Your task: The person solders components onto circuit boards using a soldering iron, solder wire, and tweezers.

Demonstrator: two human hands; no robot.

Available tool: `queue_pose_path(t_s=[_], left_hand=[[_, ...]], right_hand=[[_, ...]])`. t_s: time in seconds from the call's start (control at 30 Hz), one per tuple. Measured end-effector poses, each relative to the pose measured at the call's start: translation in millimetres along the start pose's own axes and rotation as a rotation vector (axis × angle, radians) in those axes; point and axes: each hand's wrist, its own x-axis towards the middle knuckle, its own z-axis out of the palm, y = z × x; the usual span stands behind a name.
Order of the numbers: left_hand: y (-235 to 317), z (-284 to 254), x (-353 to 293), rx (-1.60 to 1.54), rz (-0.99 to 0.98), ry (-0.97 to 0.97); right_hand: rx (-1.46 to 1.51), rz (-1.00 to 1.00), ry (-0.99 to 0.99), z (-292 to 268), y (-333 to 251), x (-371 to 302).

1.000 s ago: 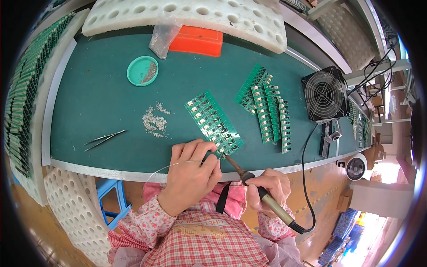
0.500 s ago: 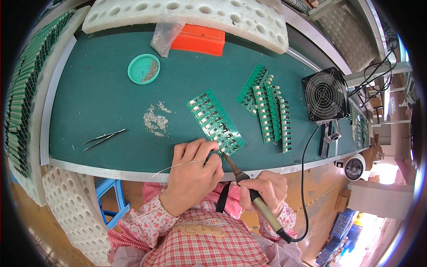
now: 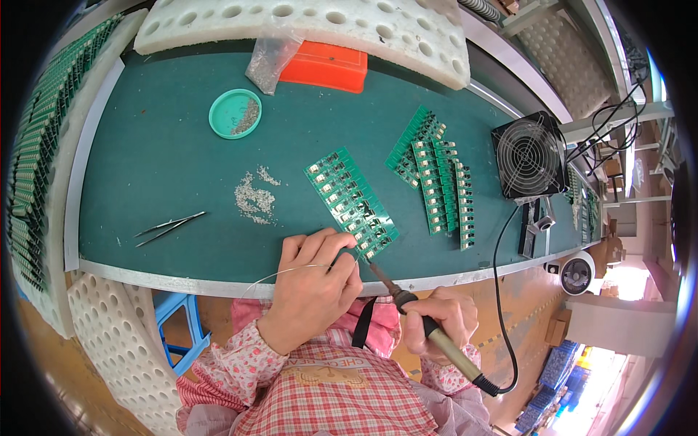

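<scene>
My right hand (image 3: 445,320) grips a soldering iron (image 3: 451,350) by its dark and olive handle. Its tip lies just off the lower corner of a green circuit board panel (image 3: 350,198) with rows of small white and black parts. At that same corner, my left hand (image 3: 313,280) has thumb and fingers pinched on a thin solder wire (image 3: 280,274), which trails off to the left. A short black piece shows between those fingers; I cannot make out what it is. My left fingertips sit at the board's lower edge, partly hiding it.
Metal tweezers (image 3: 171,229), a heap of tiny parts (image 3: 254,200) and a round teal dish (image 3: 217,129) lie left. Behind are a clear bag (image 3: 267,69), a red box (image 3: 327,67) and white foam (image 3: 349,27). More boards (image 3: 436,189) and a black fan (image 3: 528,154) stand right.
My right hand has drawn the soldering iron slightly right and down, so its tip has moved off the board's corner. The left hand has barely shifted.
</scene>
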Motion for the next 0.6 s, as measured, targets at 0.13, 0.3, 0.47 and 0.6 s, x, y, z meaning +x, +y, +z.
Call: queue_pose_path(t_s=[0.13,0.3,0.47,0.6], left_hand=[[-0.3,-3.5,-0.1,-0.004,0.009,-0.014],[-0.1,-5.1,2.9,-0.025,-0.012,0.003],[-3.7,-4.0,8.6,0.05,-0.006,-0.015],[-3.2,-4.4,8.5,0.057,-0.021,-0.024]], right_hand=[[0.035,0.109,0.054,0.2,6.8,-11.0],[0.029,0.086,0.034,-6.4,14.7,-6.9],[0.078,0.051,0.006,-0.2,17.5,5.1],[0.102,0.018,-0.005,9.0,20.0,7.6]])
